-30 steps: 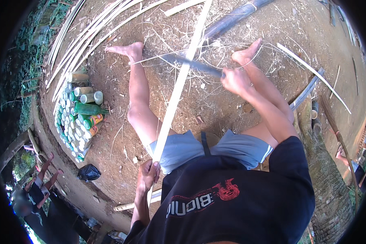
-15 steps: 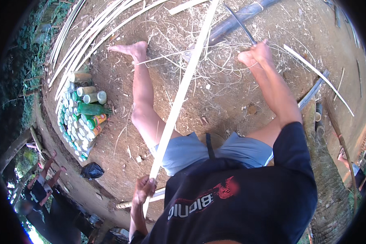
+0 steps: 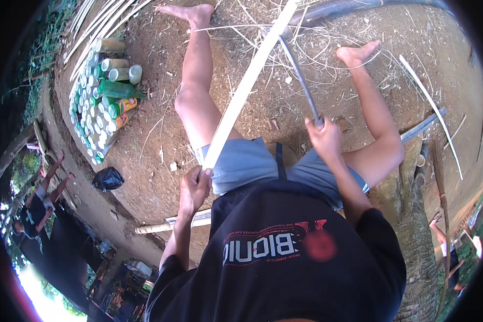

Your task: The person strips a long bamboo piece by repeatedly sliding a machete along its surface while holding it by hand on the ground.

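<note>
Left hand (image 3: 196, 188) is clamped on a long pale strip (image 3: 248, 88) that slants up past the left thigh (image 3: 206, 121) and out the top of the view, and the right hand (image 3: 324, 138), well apart from it, is wrapped round a long dark knife (image 3: 301, 78). Tip's right by the strip's edge near some curly shavings (image 3: 327, 47), can't tell if they're touching, and there's a heap of bottles (image 3: 118, 89) off left

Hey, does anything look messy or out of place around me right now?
Yes, mildly: thin pale shavings lie tangled on the ground between your feet, near the long blade in your right hand. It looks untidy, but nothing appears clearly spilled or damaged.
</note>
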`<state>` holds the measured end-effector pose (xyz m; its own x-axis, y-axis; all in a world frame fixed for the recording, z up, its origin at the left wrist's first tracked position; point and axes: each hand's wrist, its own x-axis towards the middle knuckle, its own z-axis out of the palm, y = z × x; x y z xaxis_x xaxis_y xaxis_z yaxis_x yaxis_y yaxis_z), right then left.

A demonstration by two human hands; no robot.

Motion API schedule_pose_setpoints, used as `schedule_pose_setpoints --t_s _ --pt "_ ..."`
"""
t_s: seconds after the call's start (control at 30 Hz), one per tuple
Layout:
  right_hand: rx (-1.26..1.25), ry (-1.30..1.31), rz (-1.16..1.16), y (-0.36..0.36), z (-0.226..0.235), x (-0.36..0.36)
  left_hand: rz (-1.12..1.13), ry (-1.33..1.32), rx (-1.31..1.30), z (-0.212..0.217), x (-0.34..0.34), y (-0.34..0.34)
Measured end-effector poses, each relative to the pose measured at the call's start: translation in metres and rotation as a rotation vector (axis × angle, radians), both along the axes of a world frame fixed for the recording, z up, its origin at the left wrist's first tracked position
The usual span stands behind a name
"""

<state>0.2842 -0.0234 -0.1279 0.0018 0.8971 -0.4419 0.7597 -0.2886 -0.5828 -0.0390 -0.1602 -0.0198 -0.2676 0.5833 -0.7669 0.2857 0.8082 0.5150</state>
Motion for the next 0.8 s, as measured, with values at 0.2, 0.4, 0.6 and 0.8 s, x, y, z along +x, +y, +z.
schedule_pose_setpoints --t_s 0.2,0.4,0.6,0.8 --pt "0.137 0.006 0.418 -0.051 0.018 -0.019 0.035 -0.014 0.099 -0.007 0.021 0.005" --pt "0.154 -0.399 0.598 -0.017 0.022 -0.01 -0.029 0.087 0.104 -0.009 0.028 -0.013" --pt "0.037 -0.312 0.829 0.007 0.051 -0.005 -0.096 0.158 0.135 -0.005 0.027 -0.025" --pt "0.121 -0.284 0.323 0.07 -0.025 0.045 -0.013 0.046 0.023 0.015 0.023 -0.04"
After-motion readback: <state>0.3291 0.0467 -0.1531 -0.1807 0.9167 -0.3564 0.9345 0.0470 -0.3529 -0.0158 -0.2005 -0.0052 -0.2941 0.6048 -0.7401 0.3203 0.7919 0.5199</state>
